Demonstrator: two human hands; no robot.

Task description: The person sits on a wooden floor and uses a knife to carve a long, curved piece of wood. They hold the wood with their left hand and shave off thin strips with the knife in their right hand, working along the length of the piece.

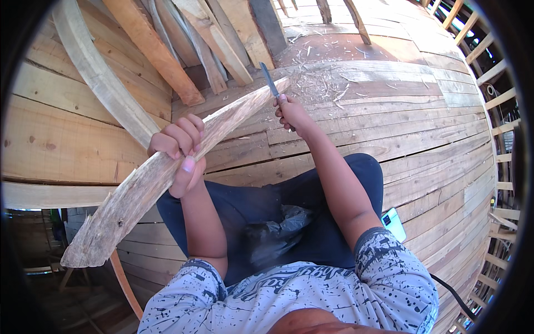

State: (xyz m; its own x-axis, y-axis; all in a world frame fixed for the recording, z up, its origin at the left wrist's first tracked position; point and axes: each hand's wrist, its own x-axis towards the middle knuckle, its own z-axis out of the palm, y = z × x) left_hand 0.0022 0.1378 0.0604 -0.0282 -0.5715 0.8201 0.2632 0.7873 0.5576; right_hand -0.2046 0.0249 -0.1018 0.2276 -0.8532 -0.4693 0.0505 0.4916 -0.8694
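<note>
A long, rough wooden plank slants from the lower left up to the far middle. My left hand is closed around its middle, fingers over the far edge and thumb on the near side. The plank's face is weathered, with a dark knot and splintered edges. Near its far, narrower end, my right hand grips a knife by the handle. The knife's dark blade points up and away, beside the plank's upper end; I cannot tell whether it touches the wood.
Wood shavings lie scattered on the plank floor beyond my right hand. Several boards lean at the far left, next to a curved timber. A pale phone lies by my right elbow. A dark plastic bag rests in my lap.
</note>
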